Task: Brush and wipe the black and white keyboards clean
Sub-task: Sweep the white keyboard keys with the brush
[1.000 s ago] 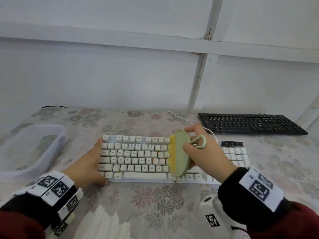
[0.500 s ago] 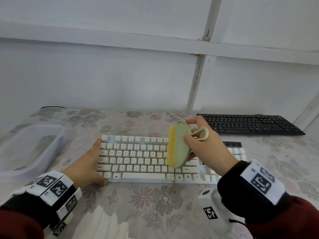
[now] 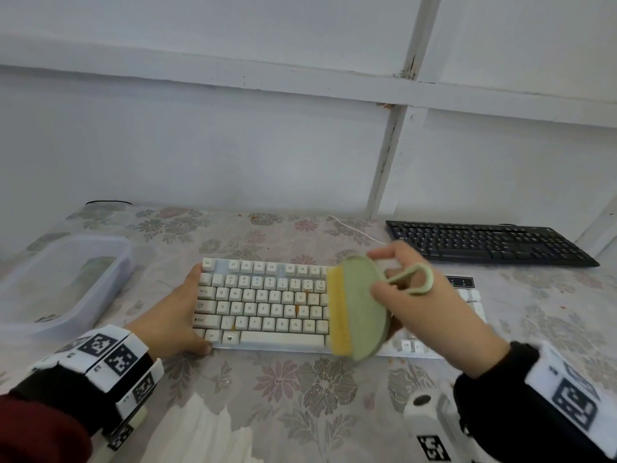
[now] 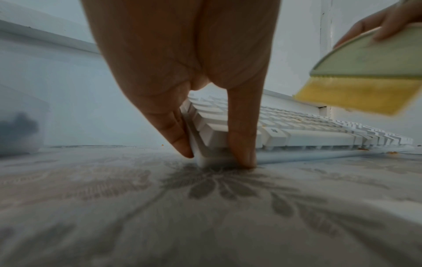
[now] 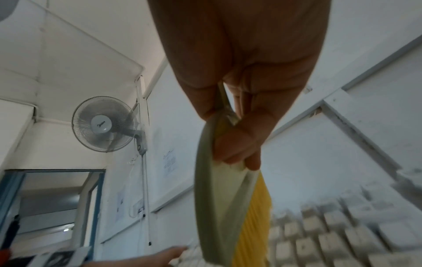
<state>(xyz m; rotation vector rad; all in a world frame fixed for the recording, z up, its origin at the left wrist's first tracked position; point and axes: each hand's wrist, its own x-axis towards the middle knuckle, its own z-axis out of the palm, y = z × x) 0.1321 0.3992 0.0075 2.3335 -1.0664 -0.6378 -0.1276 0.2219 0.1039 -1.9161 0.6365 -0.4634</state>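
The white keyboard (image 3: 267,302) lies mid-table with orange crumbs between some keys. My left hand (image 3: 173,319) grips its near left corner, thumb (image 4: 242,144) on the front edge and fingers (image 4: 180,137) against the side. My right hand (image 3: 417,295) holds a green oval brush (image 3: 359,309) with yellow bristles (image 4: 356,94) over the keys right of centre, bristles turned left; I cannot tell whether they touch the keys. The brush (image 5: 219,207) is pinched at its loop end. The black keyboard (image 3: 484,242) lies at the back right, untouched.
A clear plastic tub (image 3: 66,279) stands at the left. White tissue (image 3: 200,436) lies at the near edge. Orange crumbs (image 3: 394,360) dot the flowered cloth in front of the white keyboard. A white wall runs just behind the table.
The brush lifted up and back off the keys, then came down toward me, its lower end now past the keyboard's front edge. My left hand has stayed on the corner.
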